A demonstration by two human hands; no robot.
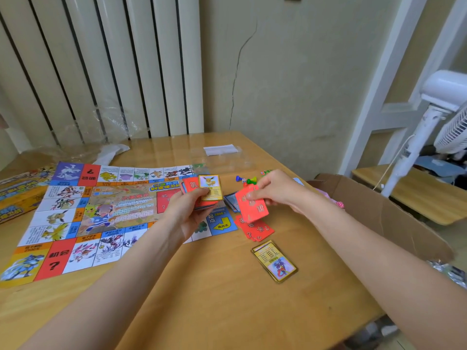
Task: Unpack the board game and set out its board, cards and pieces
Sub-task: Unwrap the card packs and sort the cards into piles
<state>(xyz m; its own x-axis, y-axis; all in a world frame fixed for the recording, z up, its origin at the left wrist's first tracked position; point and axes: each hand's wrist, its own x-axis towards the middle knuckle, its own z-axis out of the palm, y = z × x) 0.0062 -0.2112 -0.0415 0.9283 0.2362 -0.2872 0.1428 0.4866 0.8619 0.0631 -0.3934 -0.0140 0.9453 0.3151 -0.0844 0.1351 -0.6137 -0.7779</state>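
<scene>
- The scene is lit evenly by soft, diffuse daylight; no lamp or window can be seen.
- Only faint, soft shadows are cast under the forearms onto the wooden table point(207, 294).
- A pale sheen is seen on the tabletop near the upper middle of the frame.
- Strong wide-angle distortion is noted: the radiator point(101, 72) at upper left and the fan point(444, 117) at right are bent outward.
- Slight softness is seen throughout, and small print on the cards cannot be read.

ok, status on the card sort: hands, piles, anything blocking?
Left hand grips the mixed card stack. Right hand pinches one red card above the red pile. Yellow pile set, board flat. Nothing blocking.
</scene>
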